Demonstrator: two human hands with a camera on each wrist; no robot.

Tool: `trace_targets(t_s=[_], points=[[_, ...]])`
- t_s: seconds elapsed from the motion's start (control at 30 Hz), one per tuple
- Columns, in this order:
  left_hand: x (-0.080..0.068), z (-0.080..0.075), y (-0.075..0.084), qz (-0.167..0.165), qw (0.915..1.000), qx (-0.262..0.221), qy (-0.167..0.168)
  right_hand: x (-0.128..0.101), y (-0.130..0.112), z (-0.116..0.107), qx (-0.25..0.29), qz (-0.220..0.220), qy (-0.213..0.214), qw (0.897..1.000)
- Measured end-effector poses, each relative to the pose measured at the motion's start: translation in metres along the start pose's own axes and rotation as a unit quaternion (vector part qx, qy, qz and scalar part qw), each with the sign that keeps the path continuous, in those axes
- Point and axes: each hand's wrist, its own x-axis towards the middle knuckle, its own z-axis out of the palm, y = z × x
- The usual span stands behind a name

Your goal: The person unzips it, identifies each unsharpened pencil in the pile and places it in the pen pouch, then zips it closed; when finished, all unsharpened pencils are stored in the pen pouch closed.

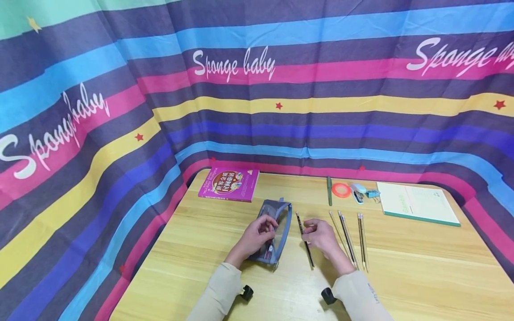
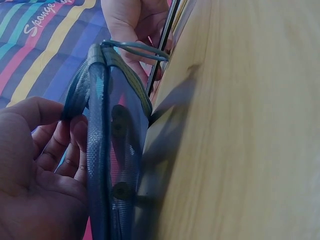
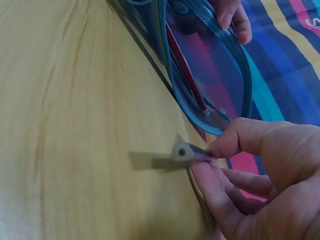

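My sleeves sit nearest, and just past them my two hands work at a pencil and a mesh pencil case on the counter.

My right hand (image 1: pixel 321 238) pinches the dark pencil (image 1: pixel 305 240) between thumb and fingertips, lying just right of the case; my left hand (image 1: pixel 257 234) curls round the near edge of the blue mesh pencil case (image 1: pixel 279 223), holding it open; more pencils (image 1: pixel 349 238) lie to my right; a purple book (image 1: pixel 229 183), tape roll (image 1: pixel 341 190) and notebook (image 1: pixel 417 203) sit farther back on the counter (image 1: pixel 421 276).
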Motion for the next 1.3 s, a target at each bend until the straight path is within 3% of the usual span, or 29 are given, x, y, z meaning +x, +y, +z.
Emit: trace_targets(t_s=[0.2, 0.93, 1.3], points=[[0.0, 0.0, 0.001, 0.002, 1.0, 0.0, 0.004, 0.002, 0.001, 0.0, -0.012, 0.006, 0.002, 1.0], [0.0, 0.0, 0.002, -0.007, 1.0, -0.004, 0.001, 0.0, 0.001, -0.013, 0.055, -0.013, -0.009, 0.998], [0.001, 0.001, 0.005, 0.005, 1.0, -0.001, -0.004, -0.001, -0.001, -0.017, 0.073, -0.015, -0.018, 0.997]])
